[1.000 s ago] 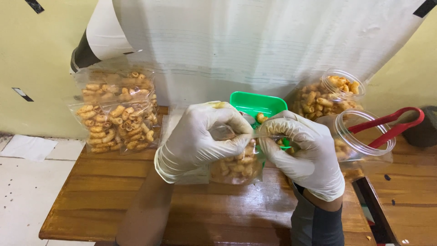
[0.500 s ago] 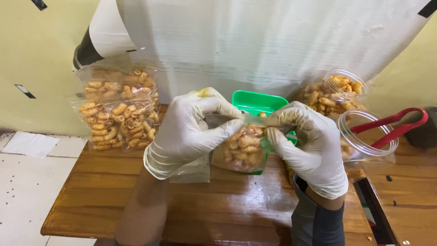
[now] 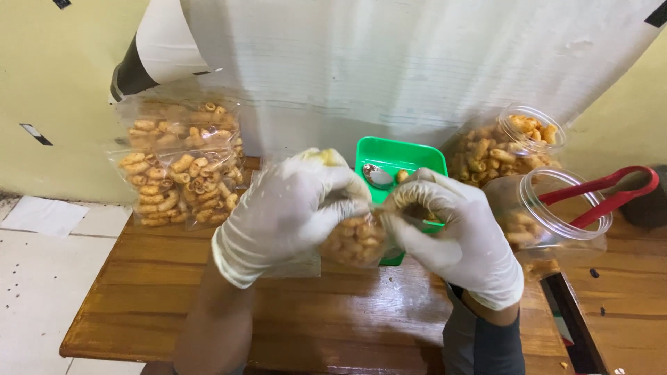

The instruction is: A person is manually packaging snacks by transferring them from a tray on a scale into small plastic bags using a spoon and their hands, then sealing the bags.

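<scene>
From the filled bags (image 3: 182, 167) at left, past the left hand (image 3: 288, 208) and right hand (image 3: 455, 236), both closed on the small snack bag (image 3: 356, 239), that bag had dropped lower and bunched between the gloves (its mouth looked pinched shut) before the green tray (image 3: 399, 154) and jars (image 3: 549, 208).

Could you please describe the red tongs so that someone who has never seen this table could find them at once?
Start at the wooden table and look to its right end, where two clear plastic jars lie. The red tongs stick out of the mouth of the nearer jar. They are the only red thing in view, unlike the green tray.
</scene>
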